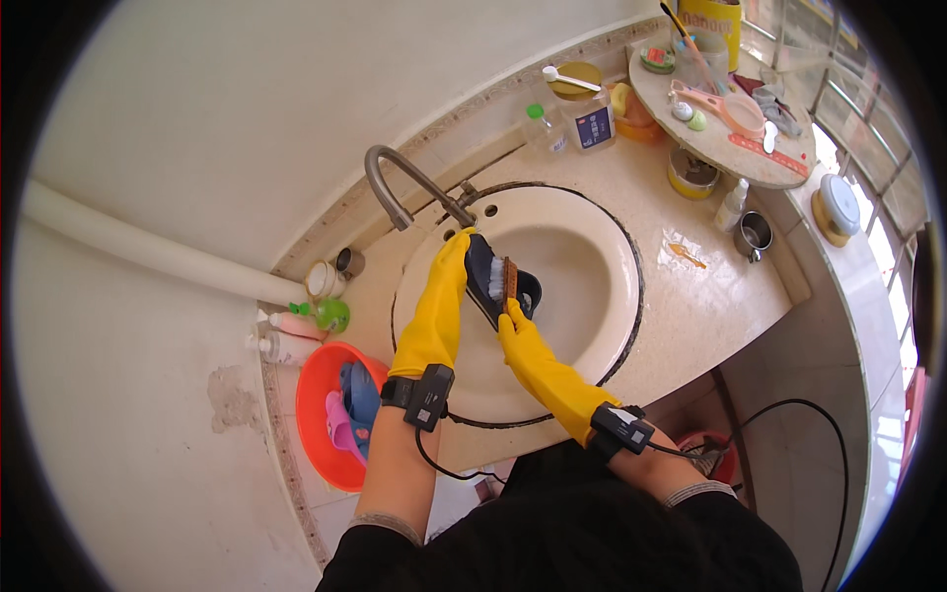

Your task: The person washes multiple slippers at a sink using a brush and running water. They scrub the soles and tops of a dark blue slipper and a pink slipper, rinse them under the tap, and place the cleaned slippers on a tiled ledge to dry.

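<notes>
In the head view, the dark shoe (480,264) is held over the pale sink (624,266) with the brush (510,280) bristles against it, so scrubbing looks under way, though how much is cleaned or left cannot be told. The yellow-gloved left hand (455,259), its forearm nearly upright, has its fingers closed on the shoe's upper end, while the right hand (515,329), reaching in slantwise from the lower right, pinches the brush's lower end.
</notes>
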### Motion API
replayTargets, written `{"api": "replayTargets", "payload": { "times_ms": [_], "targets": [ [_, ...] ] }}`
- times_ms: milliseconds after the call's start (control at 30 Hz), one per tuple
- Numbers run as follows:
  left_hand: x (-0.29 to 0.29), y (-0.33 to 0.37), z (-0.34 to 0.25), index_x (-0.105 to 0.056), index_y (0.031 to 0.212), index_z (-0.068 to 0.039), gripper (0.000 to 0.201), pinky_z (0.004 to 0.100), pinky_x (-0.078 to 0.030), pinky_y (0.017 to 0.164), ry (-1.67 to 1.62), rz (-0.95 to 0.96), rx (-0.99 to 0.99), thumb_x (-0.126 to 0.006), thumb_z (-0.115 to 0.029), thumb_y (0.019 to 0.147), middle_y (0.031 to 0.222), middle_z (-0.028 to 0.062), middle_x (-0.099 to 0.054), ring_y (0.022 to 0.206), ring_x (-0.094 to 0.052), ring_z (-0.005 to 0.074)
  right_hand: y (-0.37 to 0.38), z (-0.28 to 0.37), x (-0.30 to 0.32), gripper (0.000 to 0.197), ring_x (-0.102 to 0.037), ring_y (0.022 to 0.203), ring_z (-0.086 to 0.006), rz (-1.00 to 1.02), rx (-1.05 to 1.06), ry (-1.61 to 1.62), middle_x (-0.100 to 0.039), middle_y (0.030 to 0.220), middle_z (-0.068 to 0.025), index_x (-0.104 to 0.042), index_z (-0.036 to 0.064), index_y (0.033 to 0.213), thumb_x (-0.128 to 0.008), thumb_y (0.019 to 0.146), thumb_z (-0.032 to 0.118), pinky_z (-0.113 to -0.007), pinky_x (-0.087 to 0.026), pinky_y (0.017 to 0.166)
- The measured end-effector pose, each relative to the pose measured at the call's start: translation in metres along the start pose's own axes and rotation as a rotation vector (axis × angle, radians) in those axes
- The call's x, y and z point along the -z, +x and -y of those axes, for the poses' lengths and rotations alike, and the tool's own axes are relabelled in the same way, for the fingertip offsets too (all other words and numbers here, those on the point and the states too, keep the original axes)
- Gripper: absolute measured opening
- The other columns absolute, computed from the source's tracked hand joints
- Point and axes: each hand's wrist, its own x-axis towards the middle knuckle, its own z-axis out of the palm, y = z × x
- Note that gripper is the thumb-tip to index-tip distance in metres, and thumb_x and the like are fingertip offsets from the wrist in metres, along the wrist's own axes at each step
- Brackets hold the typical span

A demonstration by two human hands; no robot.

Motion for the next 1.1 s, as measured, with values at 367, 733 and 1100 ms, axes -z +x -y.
{"api": "replayTargets", "payload": {
  "times_ms": [367,733,1100],
  "targets": [
    [0.027,0.009,0.014,-0.061,0.114,-0.003,0.032,0.0256,-0.046,0.081,0.078,-0.044,-0.103,-0.049,-0.022,0.091,0.105,0.0063,-0.064,0.091,-0.06,0.0153,0.017,-0.029,-0.019,0.053,-0.048,0.056,-0.0122,-0.025,-0.003,0.011,-0.057,0.081,-0.0045,-0.035,0.0194,0.142,-0.049,0.092,0.033,-0.027,-0.043,0.047],
    [0.019,-0.003,0.004,-0.062,0.112,-0.004,0.031,0.0267,-0.047,0.082,-0.188,-0.029,0.066,-0.053,-0.023,0.089,0.105,0.0059,-0.064,0.092,-0.06,0.0166,0.004,-0.028,-0.014,0.052,-0.05,0.06,-0.0121,0.03,-0.134,-0.136,-0.057,0.084,-0.0046,-0.035,0.017,0.142,-0.047,0.093,0.032,-0.026,-0.044,0.05],
    [0.013,-0.009,-0.002,-0.063,0.11,-0.008,0.035,0.0299,-0.046,0.084,0.434,0.003,-0.147,-0.063,-0.03,0.083,0.104,0.0068,-0.065,0.092,-0.061,0.0205,0.015,-0.047,0.017,0.051,-0.051,0.058,-0.0142,0.035,-0.095,0.01,-0.06,0.081,-0.0073,-0.039,0.0124,0.139,-0.05,0.092,0.029,-0.028,-0.047,0.055]
  ]
}}
